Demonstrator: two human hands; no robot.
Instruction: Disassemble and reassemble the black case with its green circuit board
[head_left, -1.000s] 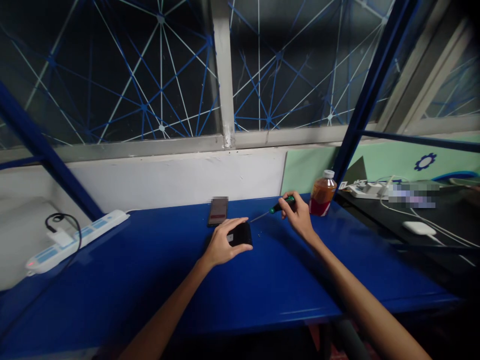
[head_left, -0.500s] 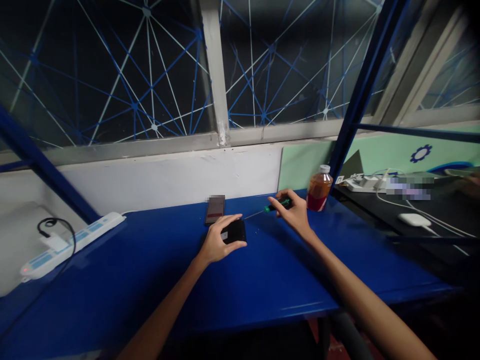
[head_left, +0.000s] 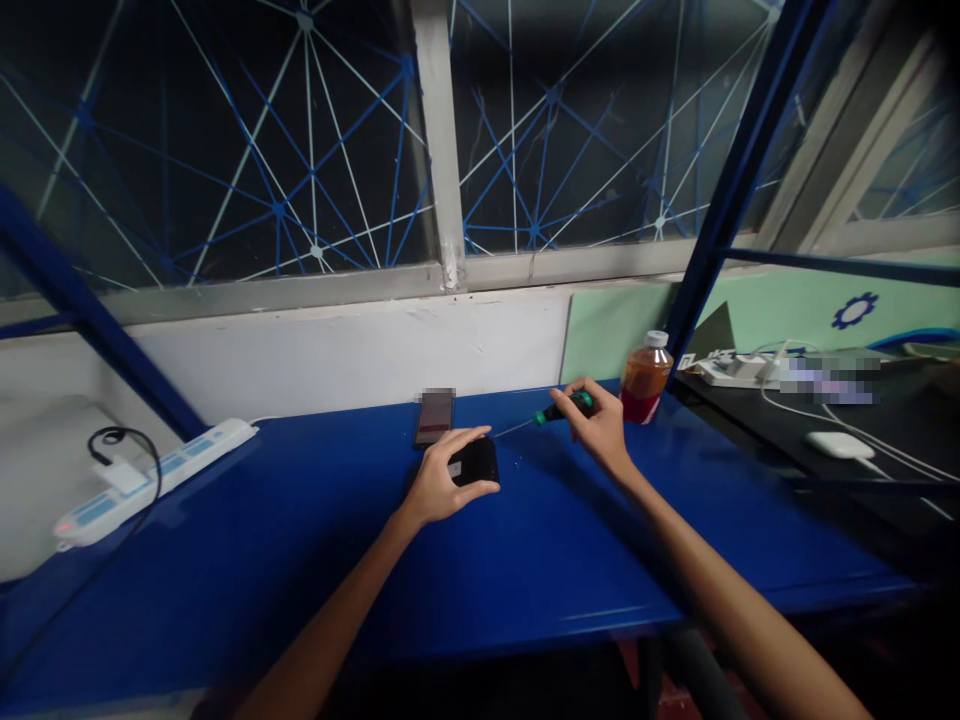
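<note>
Black and boxy, the small case [head_left: 478, 465] sits just above or on the blue tabletop [head_left: 555, 565], near the middle of the work area; whether its underside rests on the surface is hidden. The left hand [head_left: 437, 482] grips it from the side, fingers along the far edge and thumb along the near edge, with a pale label [head_left: 455, 469] showing between them. The right hand [head_left: 602, 428] has its fingers closed around the green-and-black handle of a screwdriver [head_left: 556, 410], whose thin shaft slants toward the case's far right corner, close by the left fingertips; whether the tip touches is too fine to tell. By its look the case should be light and stiff, probably hard plastic, with smooth sides that might slide if pushed from one end. The opposed edges seem the best place to hold it, with the fingertips set back from the corner where the shaft points. The screwdriver looks rigid and easy to manage, its thick handle giving the better purchase; the slender shaft could skid off a smooth face. A few tiny bits [head_left: 517, 463], perhaps screws, lie just right of the case and would be fiddly to pick up and easily scattered. A smartphone [head_left: 435, 418] lies behind the left hand, and a drink bottle [head_left: 645, 385] stands beyond the right.
</note>
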